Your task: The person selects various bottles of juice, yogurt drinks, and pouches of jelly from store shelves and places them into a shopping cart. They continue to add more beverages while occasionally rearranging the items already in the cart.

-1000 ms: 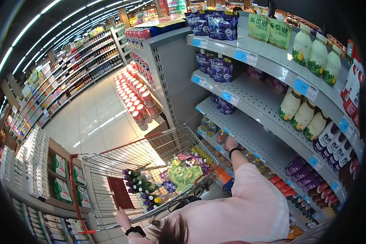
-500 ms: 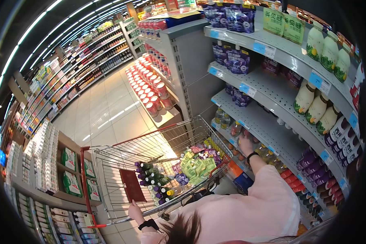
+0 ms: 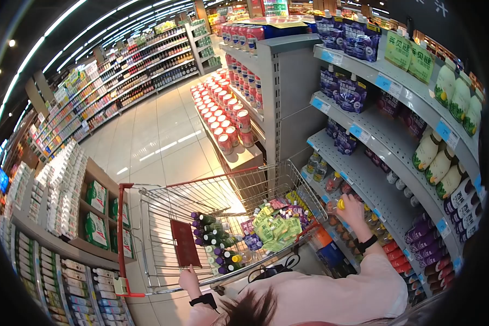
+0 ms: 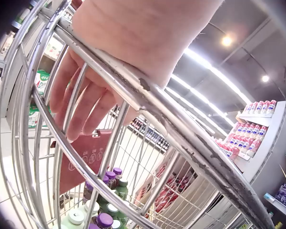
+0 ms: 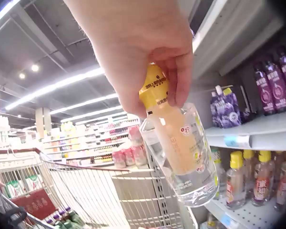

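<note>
My right hand (image 3: pixel 354 212) pinches the yellow cap (image 5: pixel 155 88) of a clear bottle (image 5: pixel 181 152) from above. The bottle hangs slightly tilted in front of the shelves, its pale orange label showing through the clear body. On the near side rail of the shopping cart (image 3: pixel 185 243) rests my left hand (image 3: pixel 189 280), its fingers (image 4: pixel 88 107) hanging loosely down inside the wire basket. Inside the cart lie dark green bottles (image 3: pixel 209 231) with purple caps and a heap of green pouches (image 3: pixel 280 225), with purple pouches around it.
Similar yellow-capped bottles (image 5: pixel 263 176) stand on a lower shelf. Purple pouches (image 3: pixel 349 92) and white bottles (image 3: pixel 440 165) fill parts of the shelves at right. Stacked red-and-white cans (image 3: pixel 223 122) stand beyond the cart; stocked cartons (image 3: pixel 65 187) line the left.
My right hand has come out from the lower shelf with a yellow-capped bottle. My left hand stays on the cart rail. The head view has shifted, so shelves and cart sit further right.
</note>
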The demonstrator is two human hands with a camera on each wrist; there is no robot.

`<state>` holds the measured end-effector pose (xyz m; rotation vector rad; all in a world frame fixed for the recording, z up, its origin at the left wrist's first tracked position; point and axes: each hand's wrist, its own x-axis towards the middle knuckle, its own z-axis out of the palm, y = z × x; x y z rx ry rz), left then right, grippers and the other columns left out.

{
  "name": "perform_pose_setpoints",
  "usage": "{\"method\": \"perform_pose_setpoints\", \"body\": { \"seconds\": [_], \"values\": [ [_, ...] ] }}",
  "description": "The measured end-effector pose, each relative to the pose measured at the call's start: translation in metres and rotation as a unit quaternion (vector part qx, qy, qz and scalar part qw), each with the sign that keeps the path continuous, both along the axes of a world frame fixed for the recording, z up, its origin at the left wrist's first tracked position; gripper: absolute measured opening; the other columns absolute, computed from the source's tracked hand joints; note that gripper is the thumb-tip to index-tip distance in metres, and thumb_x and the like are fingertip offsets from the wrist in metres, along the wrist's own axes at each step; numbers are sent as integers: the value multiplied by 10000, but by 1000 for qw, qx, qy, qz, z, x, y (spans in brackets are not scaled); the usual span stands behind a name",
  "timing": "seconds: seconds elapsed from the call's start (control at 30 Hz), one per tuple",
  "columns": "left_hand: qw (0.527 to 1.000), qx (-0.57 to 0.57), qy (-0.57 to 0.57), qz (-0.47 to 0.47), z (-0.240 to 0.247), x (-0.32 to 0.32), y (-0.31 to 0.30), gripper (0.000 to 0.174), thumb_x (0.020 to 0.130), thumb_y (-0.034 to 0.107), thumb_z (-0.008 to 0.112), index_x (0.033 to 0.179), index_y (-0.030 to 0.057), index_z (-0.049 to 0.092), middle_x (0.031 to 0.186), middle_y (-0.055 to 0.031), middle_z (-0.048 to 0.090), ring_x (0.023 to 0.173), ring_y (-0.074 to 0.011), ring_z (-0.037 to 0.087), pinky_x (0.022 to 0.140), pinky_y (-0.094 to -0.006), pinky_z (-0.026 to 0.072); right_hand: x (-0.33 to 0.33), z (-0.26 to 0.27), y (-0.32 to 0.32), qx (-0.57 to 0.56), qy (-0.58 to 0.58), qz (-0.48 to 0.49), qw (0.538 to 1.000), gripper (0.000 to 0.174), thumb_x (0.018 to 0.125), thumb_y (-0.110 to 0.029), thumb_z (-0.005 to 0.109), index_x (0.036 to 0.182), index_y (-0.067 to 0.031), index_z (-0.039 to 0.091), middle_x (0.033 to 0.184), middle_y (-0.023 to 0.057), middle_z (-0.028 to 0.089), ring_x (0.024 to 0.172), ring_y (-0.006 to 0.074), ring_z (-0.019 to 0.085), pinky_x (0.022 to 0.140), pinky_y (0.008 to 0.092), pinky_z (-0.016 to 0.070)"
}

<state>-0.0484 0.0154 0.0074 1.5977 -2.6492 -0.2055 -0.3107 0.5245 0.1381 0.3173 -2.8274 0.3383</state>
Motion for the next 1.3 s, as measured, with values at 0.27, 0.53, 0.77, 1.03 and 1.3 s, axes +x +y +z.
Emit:
{"method": "perform_pose_setpoints", "body": {
  "seconds": [0.27, 0.53, 0.77, 1.03, 1.3],
  "values": [
    [999, 27, -38, -12, -2, 1, -4, 440, 818, 445, 512, 721, 38, 649, 702, -174, 628, 686, -338, 623, 607, -434, 492, 4, 47, -75, -88, -1, 135, 987, 355, 685, -256, 676, 947, -87, 506, 861, 108, 570, 754, 333, 582, 623, 411, 471],
    [998, 67, -15, -6, 8, -1, 0, 357, 830, 390, 502, 809, 63, 643, 765, -142, 639, 731, -330, 618, 645, -416, 488, -3, -37, -178, -20, -143, 333, 932, 379, 700, -292, 675, 960, -73, 508, 836, 121, 557, 735, 331, 582, 613, 413, 473],
    [998, 51, 10, -21, 7, -1, -1, 293, 836, 338, 509, 799, 74, 632, 744, -119, 639, 680, -307, 620, 596, -403, 487, 5, -144, -254, 116, -243, 430, 862, 331, 707, -196, 634, 974, -70, 485, 785, 157, 578, 700, 330, 585, 596, 427, 464],
    [997, 67, 18, -30, 8, -2, -4, 276, 839, 319, 509, 802, 70, 621, 727, -122, 631, 632, -297, 618, 561, -402, 484, 32, -237, -319, 260, -307, 492, 772, 300, 761, -103, 541, 1059, -83, 516, 771, 156, 610, 734, 324, 610, 618, 414, 490],
    [998, 47, 25, -41, 9, -3, -3, 249, 825, 293, 534, 747, 66, 599, 697, -109, 610, 632, -275, 614, 535, -386, 483, 51, -271, -328, 264, -434, 454, 732, 338, 762, -130, 549, 1080, -20, 519, 908, 189, 627, 884, 326, 606, 719, 419, 483]
  ]
}}
